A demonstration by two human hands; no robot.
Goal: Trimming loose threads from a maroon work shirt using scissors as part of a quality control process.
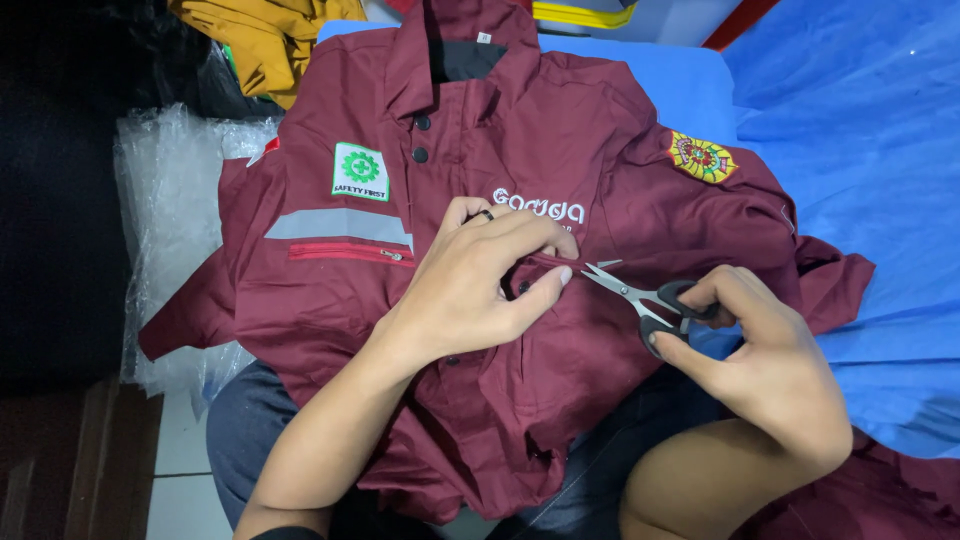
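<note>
Maroon jacket point(520, 330) across lap, blue sheet point(860, 150) beneath, clear plastic point(170, 200) beside

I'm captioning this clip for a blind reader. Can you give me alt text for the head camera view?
A person's left hand pinches the front of a maroon work shirt while the right hand holds small black-handled scissors with the blades at the pinched fabric. The shirt lies across the person's lap, with blue cloth to the right.
</note>
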